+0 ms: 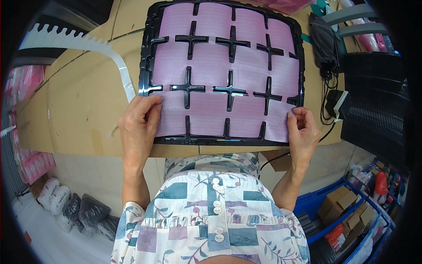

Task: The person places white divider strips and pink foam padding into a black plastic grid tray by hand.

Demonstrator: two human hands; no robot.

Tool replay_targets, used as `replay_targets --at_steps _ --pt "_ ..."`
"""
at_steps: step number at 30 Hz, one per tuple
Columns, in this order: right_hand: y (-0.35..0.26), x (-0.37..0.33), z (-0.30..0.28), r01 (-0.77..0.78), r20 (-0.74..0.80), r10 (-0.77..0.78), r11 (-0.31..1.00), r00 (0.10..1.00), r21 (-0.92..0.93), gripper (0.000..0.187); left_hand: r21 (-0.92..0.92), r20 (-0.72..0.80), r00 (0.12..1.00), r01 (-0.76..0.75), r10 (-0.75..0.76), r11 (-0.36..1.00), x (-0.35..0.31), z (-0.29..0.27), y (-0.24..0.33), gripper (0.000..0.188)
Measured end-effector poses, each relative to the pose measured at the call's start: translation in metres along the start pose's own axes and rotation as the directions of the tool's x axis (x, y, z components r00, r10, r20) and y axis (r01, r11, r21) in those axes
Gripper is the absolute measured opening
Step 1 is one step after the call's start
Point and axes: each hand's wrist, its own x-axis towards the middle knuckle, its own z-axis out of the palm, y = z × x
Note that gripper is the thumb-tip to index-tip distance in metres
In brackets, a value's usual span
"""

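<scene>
A pink foam sheet (201,115) lies over a black plastic tray (220,141) on the table. Black cross-shaped ridges (189,88) of the tray show through slots in the foam. At the sheet's near left edge my left hand (139,125) is closed, thumb and fingertips pinching the foam. On the opposite side my right hand (304,134) pinches the near right corner area of the sheet, which is lifted slightly over the tray's rim there.
Cardboard (83,105) covers the table. A white toothed strip (79,39) curves beside the tray on the left. To the right lie a dark pouch (321,44), a black cable (326,103) and a stack of black trays (373,97). A blue crate (323,229) with boxes stands below right.
</scene>
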Motion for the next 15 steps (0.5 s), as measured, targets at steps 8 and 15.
replay_targets --at_steps 8,15 --pt "-0.001 -0.0014 -0.0008 -0.029 -0.018 0.03 0.999 0.999 0.024 0.013 -0.023 0.025 1.0 0.01 -0.009 1.0 -0.0021 -0.0022 -0.0038 0.012" --pt "0.0043 0.0025 -0.0013 -0.016 -0.012 0.016 1.0 1.0 0.012 0.013 -0.017 0.022 1.0 0.018 -0.018 1.0 0.0001 0.0014 -0.0019 0.012"
